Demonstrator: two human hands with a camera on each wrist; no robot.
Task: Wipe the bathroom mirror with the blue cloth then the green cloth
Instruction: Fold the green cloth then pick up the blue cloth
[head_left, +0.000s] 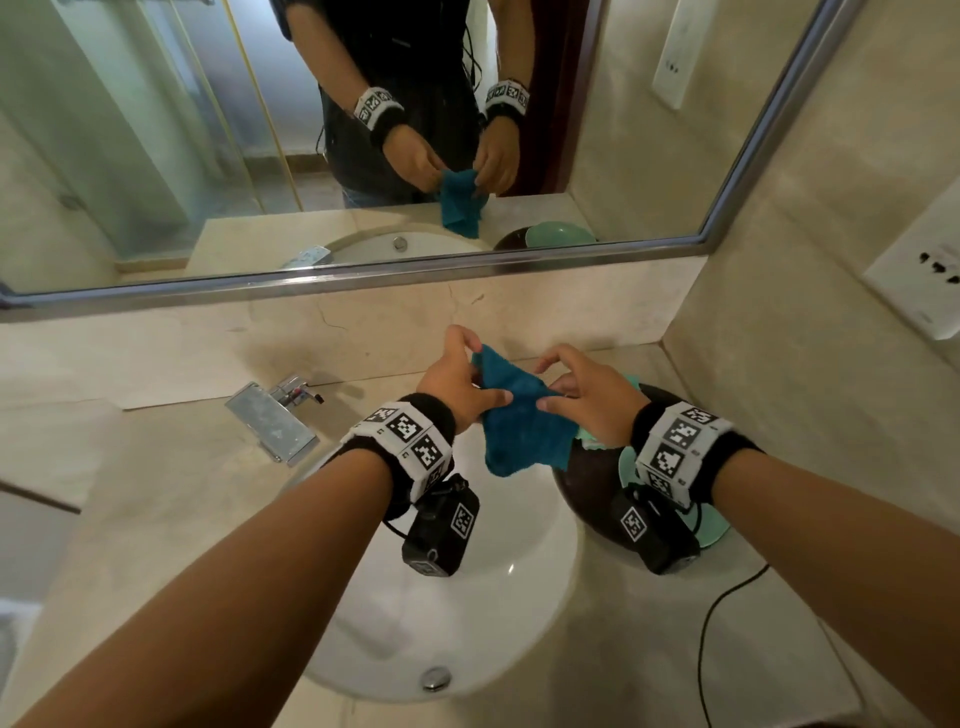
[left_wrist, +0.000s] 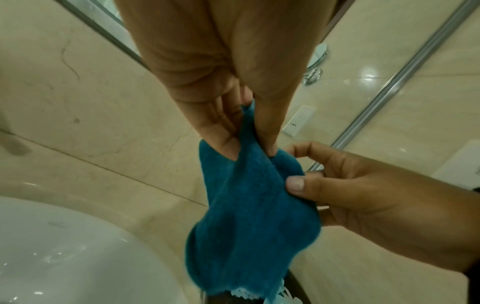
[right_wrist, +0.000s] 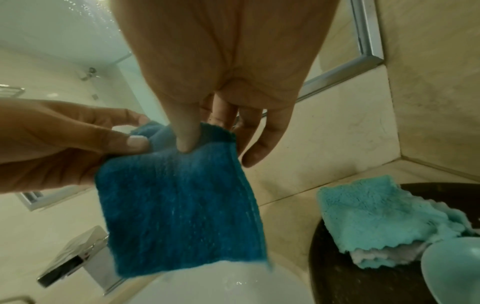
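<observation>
**A bathroom**

Shown by a white oval washbasin (head_left: 498, 597) sunk into a beige marble bench (head_left: 156, 467), with a chrome tap (head_left: 272, 421) beside it. Above, a metal-framed wall mirror (head_left: 156, 130) reflecting a glass shower screen (head_left: 93, 156). Marble-clad walls, white sockets (head_left: 919, 265).
</observation>
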